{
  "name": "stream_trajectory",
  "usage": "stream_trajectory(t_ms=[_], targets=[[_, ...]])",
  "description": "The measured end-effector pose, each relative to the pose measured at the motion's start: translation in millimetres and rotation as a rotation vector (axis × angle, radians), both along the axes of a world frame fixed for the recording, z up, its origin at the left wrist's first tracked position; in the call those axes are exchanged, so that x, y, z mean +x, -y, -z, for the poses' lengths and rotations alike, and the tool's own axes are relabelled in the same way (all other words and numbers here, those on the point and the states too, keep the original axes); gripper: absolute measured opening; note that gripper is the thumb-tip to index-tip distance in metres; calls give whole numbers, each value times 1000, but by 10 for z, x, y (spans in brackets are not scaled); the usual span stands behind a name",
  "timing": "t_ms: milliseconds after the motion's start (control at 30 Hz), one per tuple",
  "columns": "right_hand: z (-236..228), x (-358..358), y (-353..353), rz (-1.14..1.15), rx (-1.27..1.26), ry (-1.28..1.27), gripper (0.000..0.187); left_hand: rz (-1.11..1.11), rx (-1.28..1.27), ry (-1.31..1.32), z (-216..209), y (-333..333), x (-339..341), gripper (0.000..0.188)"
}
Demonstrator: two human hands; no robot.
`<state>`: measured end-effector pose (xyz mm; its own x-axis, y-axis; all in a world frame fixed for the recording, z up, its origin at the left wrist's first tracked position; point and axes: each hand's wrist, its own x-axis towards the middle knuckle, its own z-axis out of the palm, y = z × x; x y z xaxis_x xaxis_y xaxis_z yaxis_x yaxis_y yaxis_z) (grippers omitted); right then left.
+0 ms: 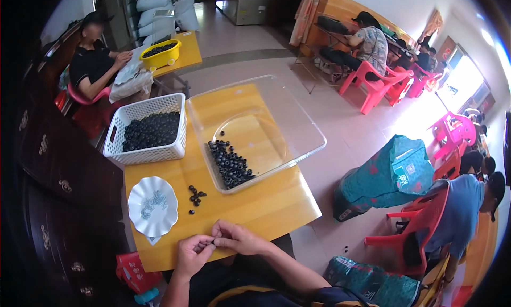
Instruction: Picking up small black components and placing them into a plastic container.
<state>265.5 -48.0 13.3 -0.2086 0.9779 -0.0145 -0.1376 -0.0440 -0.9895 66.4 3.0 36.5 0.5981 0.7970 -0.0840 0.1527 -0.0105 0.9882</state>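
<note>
Yellow bench (282, 205), busy room. Left hand (194, 252) and right hand (241, 240) meet over the near edge, each grip pinched on one small dark piece (214, 245), probably close in for control. Loose black beads (197, 194) sit just beyond, likely for reach; clear tub (314, 146) and white dish (135, 210) presumably contain spills.

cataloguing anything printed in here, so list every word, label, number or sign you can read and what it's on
Upright teal bag: pale printed characters, not copied out here.
Lower teal bag: pale printing, too blurred to read.
Red bag: light markings, too blurred to read.
Black beads: no writing visible.
</note>
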Motion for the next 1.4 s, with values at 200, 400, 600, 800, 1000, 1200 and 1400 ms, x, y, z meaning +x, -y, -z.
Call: stream_trajectory(t_ms=[200, 400, 600, 800, 1000, 1200, 1400], targets=[[218, -190, 39, 190, -76, -228, 9, -151, -47, 97, 236, 32, 26, 7], [322, -224, 76, 254, -142, -343, 14, -200, -28, 47, 245, 28, 68, 8], [140, -143, 20, 197, -144, -227, 10, -155, 431, -125, 85, 14, 92, 10], [185, -167, -8, 199, -61, -7, 9, -171, 490, -110, 96, 11, 56, 11], [100, -217, -20, 296, 47, 145, 11, -184, 532, -125, 58, 33, 80, 12], [155, -246, -5, 284, -62, 98, 12, -183, 594, -167, 2, 1, 79, 12], [137, -324, -35, 306, -43, 106, 11, -227, 589, -198, 33, 5, 47, 11]])
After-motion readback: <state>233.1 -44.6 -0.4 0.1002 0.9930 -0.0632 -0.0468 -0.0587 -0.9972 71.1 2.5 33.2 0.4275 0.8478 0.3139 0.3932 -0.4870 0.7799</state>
